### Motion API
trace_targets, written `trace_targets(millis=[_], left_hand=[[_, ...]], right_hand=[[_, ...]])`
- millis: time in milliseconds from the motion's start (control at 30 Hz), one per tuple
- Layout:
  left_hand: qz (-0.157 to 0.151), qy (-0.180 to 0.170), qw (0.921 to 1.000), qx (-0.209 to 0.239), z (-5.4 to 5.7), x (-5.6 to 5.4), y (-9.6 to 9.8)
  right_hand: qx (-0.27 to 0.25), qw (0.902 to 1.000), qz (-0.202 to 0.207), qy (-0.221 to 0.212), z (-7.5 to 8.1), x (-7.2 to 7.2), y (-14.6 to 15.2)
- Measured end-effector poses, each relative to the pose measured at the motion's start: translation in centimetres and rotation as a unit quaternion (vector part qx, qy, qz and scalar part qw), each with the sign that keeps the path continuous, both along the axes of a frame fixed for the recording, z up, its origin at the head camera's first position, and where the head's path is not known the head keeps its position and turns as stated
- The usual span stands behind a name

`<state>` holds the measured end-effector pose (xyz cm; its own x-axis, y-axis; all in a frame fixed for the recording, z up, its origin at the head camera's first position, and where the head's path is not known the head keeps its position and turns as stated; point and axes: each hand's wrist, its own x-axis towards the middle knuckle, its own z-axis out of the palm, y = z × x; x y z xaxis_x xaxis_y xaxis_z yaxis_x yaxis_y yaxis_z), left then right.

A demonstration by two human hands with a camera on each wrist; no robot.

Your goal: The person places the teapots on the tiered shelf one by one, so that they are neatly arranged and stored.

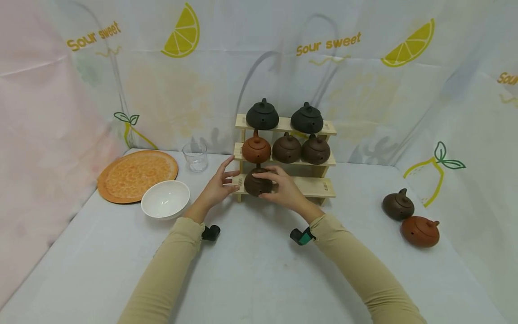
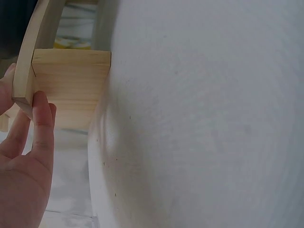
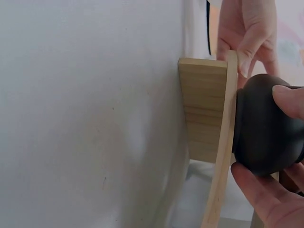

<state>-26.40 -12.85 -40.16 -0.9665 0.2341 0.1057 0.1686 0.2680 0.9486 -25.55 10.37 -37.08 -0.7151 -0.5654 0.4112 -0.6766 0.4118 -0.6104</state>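
A three-tier wooden rack (image 1: 309,185) stands at the back of the table. My right hand (image 1: 286,191) holds a dark brown teapot (image 1: 255,184) at the left end of the lowest tier. In the right wrist view, the thumb and fingers lie around the teapot body (image 3: 266,128), its base right at the board. My left hand (image 1: 218,186) pinches the left end of that tier, thumb above and fingers (image 2: 43,128) beneath the board. An orange-brown teapot (image 1: 256,150) and two brown teapots (image 1: 287,148) sit on the middle tier. Two black teapots (image 1: 263,115) occupy the top one.
At the right lie a dark brown teapot (image 1: 398,206) and an orange-brown teapot (image 1: 421,231). To the left are a white bowl (image 1: 166,200), a round orange pizza-like mat (image 1: 135,175) and a clear glass (image 1: 196,157). A printed cloth (image 1: 226,81) hangs behind the rack.
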Motion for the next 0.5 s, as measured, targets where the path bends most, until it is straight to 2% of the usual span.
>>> trace_targets(millis=[267,500], left_hand=[[0.000,0.006,1.0000,0.004,0.0,0.0,0.1],[-0.001,0.010,0.9999,0.008,-0.2,-0.1,0.1]], right_hand=[[-0.019,0.9997,-0.002,-0.016,-0.4,0.0,0.1],[-0.036,0.9990,0.009,-0.026,-0.4,0.6,1.5]])
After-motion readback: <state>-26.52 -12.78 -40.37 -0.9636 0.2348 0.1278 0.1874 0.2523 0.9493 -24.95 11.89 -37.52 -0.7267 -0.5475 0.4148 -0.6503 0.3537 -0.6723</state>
